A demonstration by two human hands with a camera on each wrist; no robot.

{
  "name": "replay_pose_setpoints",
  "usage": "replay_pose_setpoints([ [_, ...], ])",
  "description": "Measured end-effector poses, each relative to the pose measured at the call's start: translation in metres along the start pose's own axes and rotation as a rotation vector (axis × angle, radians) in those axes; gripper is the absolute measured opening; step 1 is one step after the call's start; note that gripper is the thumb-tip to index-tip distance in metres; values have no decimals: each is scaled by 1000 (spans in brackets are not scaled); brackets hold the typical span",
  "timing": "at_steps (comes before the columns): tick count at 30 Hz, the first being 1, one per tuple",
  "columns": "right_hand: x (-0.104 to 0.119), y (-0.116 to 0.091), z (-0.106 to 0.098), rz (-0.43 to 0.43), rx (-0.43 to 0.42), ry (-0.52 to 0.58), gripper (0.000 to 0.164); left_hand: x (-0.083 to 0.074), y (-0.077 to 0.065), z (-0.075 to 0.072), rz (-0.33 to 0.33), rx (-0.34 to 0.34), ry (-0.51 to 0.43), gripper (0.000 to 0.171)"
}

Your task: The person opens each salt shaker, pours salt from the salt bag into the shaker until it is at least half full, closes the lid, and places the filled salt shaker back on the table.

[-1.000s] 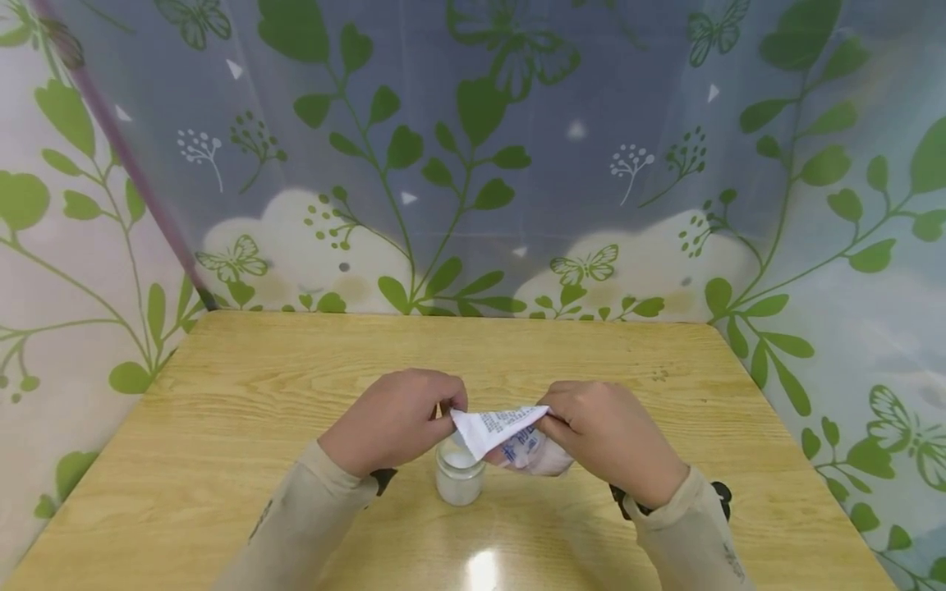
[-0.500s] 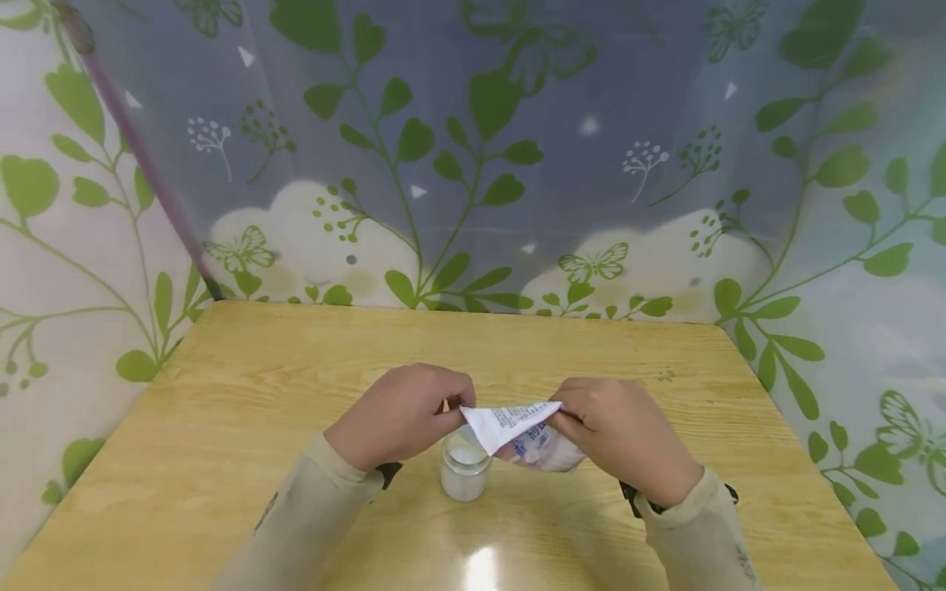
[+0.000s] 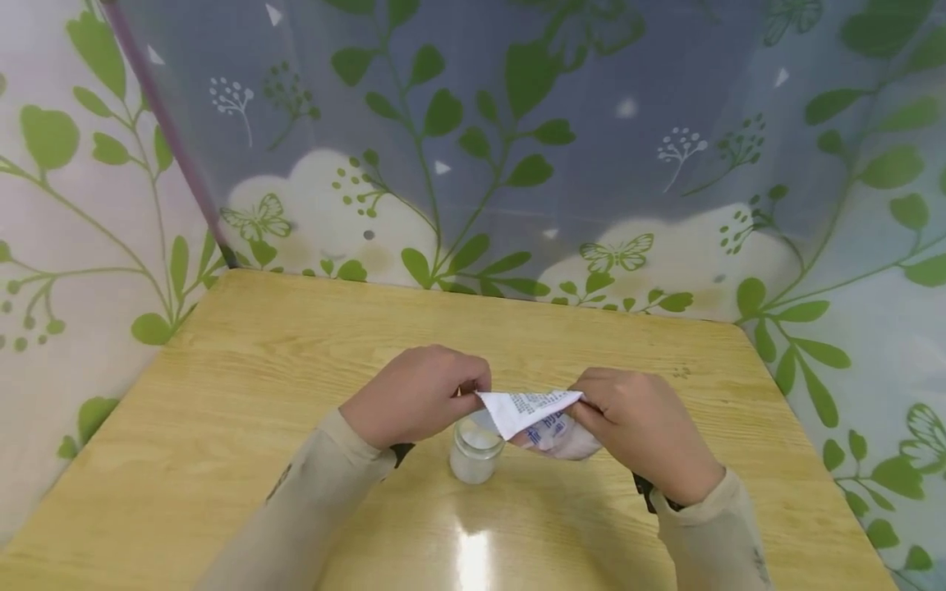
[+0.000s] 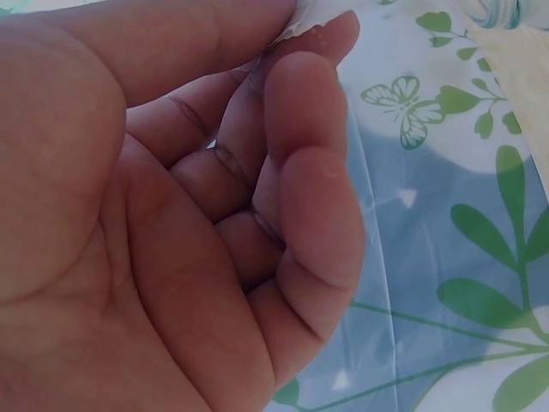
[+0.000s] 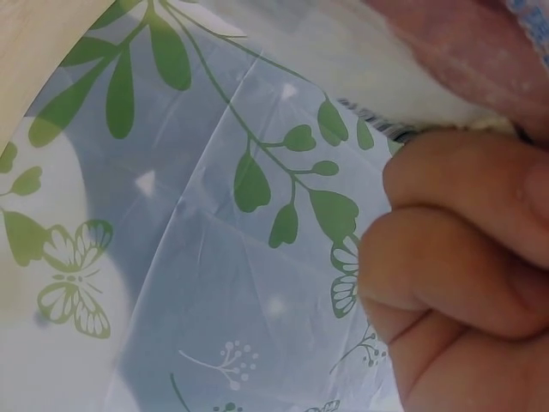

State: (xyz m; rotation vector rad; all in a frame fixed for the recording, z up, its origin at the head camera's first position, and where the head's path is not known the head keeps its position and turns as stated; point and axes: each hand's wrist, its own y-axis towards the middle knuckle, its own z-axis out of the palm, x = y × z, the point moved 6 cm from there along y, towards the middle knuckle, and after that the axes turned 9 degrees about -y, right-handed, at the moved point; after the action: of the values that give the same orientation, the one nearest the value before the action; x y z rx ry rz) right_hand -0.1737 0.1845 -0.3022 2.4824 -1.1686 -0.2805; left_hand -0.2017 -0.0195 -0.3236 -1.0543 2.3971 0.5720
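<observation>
A white plastic bag with blue print and rows of small dark text is held up between both hands in the head view. My left hand pinches its left corner between thumb and fingers; in the left wrist view a white scrap of the bag shows at the fingertips. At the other end, my right hand grips the bag, its fingers curled in the right wrist view. Just below the bag's left corner stands an upright glass jar, which has white contents. The bag partly covers its mouth.
A light wood-grain table lies under the hands and jar. Patterned cloth with leaves and butterflies hangs behind it and along both sides. A bright light reflection shows on the tabletop in front of the jar.
The head view has shifted and tilted, so the table, jar, bag and hands all appear farther right, the hands slightly higher. Both hands keep their hold on the bag above the jar.
</observation>
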Motion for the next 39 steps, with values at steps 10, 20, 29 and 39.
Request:
replay_pose_setpoints([
  [10,-2,0,2,0,-10,2,14,1,0,-1,0,0,0,10],
  [20,1,2,5,-11,14,5,10,1,1,-1,24,-6,11,12],
  [29,1,2,3,-9,4,7,12,-2,1,-1,51,-25,5,12],
  [39,1,0,3,-18,-4,14,13,-3,1,0,48,-18,19,12],
])
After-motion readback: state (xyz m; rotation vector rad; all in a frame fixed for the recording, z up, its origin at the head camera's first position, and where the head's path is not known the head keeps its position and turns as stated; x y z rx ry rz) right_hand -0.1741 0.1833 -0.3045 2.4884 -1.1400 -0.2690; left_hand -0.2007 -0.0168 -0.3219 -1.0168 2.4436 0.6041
